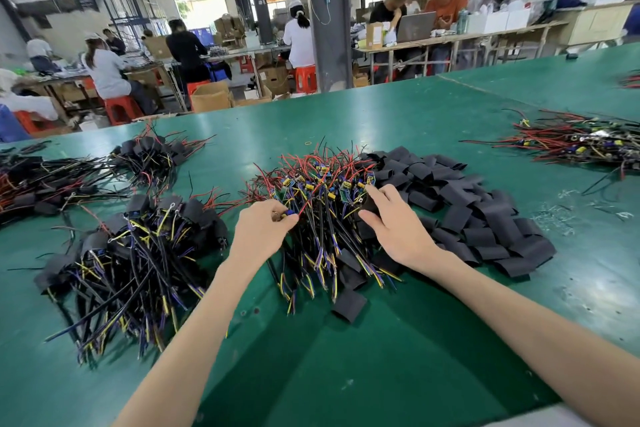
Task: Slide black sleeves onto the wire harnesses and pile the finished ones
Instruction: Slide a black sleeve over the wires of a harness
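Green surface (346,374) is carrying everything. One loose sleeve (349,305) is lying just nearside of the unsleeved harness pile (322,184). Left grip (266,227) is pinching one harness (289,215) at that pile's near-left edge. Right grip (393,218) is pinching a black sleeve (370,206) at the pile's right edge, as far as I can tell. Sleeve heap (460,218) is sitting right of the pile, finished pile (138,253) left of it, more finished ones (152,156) lying beyond-left. Risk: tangled wires dragging neighbours out with the pinched harness, or stray wire ends snagging at the sleeve mouth.
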The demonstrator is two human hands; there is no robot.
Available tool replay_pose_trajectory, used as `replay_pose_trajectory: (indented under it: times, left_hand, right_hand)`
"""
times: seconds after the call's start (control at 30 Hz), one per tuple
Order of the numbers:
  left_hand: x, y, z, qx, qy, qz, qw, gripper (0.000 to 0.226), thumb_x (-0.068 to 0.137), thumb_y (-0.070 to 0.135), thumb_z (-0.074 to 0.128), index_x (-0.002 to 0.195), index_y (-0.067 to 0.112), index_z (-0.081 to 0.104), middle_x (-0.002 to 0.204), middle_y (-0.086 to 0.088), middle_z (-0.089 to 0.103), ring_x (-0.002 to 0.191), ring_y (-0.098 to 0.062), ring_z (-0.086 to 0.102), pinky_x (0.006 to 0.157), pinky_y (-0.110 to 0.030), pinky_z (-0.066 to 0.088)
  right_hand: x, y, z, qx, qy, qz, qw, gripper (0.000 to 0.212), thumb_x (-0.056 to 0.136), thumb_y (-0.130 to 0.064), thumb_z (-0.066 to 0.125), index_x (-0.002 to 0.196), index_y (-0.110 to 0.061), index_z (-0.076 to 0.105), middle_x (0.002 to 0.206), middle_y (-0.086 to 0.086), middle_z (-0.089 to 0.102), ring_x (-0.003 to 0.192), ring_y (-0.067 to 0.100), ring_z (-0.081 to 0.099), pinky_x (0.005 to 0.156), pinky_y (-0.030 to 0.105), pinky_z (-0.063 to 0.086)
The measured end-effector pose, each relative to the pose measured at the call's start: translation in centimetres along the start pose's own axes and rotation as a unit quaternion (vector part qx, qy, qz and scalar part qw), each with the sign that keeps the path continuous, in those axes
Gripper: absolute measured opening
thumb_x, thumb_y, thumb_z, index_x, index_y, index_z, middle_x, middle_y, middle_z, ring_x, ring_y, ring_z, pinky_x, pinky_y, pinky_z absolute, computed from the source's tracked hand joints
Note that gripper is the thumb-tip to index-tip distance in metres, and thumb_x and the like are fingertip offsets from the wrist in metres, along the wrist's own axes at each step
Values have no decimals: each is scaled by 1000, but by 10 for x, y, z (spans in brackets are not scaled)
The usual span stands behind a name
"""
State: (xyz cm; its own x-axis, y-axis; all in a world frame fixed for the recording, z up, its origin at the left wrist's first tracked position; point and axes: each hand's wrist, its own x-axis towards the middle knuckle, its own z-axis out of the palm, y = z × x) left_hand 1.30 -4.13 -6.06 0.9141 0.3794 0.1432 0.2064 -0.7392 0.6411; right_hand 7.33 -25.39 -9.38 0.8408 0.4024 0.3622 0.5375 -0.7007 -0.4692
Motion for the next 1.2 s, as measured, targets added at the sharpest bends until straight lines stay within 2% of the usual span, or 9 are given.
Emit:
replay_pose_trajectory:
  times: [0.13,0.27,0.4,0.53,0.8,0.9,0.97,1.07,1.2]
  left_hand:
    - [-6,-5,-6,43,85,94,991,19,91,28,58,109,24,60,104,1,64,95,-20,56,81,-29,40]
    - [-19,-8,-13,76,130,169,974,21,89,45,55,110,43,58,91,9,51,81,-14,53,71,-29,39]
    - [-28,-14,-12,78,162,220,959,12,90,38,58,101,35,63,84,7,46,71,-15,49,63,-29,39]
    - [-30,-21,-12,69,175,271,944,11,91,21,62,100,18,68,89,3,49,69,-18,46,73,-41,47]
    - [-34,-24,-16,-7,138,293,946,12,92,23,57,96,18,67,91,5,49,76,-17,50,79,-50,45]
    - [-35,-23,-15,0,139,297,945,8,92,19,61,96,19,68,91,7,49,76,-9,48,79,-50,45]
    - [-35,-24,-14,11,147,297,943,8,91,18,62,96,19,68,92,7,49,75,-2,46,80,-47,44]
    - [-35,-25,-12,31,152,302,941,7,91,19,63,95,21,67,92,9,49,76,-3,45,83,-41,40]
    - [-35,-27,-10,42,150,311,938,7,92,25,60,96,25,66,94,12,48,76,4,47,81,-30,28]
  right_hand:
    - [2,2,-4,4,29,-13,999,45,97,-26,50,138,-9,42,120,8,47,105,28,50,93,40,37]
    - [2,0,-6,16,51,-20,998,41,94,-25,56,131,-9,50,118,8,54,110,27,47,95,42,36]
    - [0,0,-6,23,57,-25,998,38,92,-25,59,127,-11,54,115,6,57,109,27,47,94,41,36]
    - [-1,2,-6,46,56,-21,997,37,88,-21,64,124,-13,57,113,5,60,109,26,49,95,40,37]
    - [-2,-1,-10,141,66,11,988,40,78,-13,75,116,-14,65,114,1,65,94,21,62,93,27,43]
    - [-4,-3,-11,182,62,19,981,39,76,-12,76,114,-17,66,104,-12,62,85,-11,54,82,-1,33]
    - [-5,-5,-12,195,61,18,979,39,76,-13,77,113,-18,67,101,-17,59,82,-19,49,76,-8,28]
    - [-6,-7,-13,202,65,15,977,40,76,-14,77,114,-18,67,103,-17,58,83,-17,49,76,-9,27]
    - [-5,-7,-13,194,70,19,978,41,77,-18,76,116,-19,65,105,-16,58,96,2,52,77,-6,28]
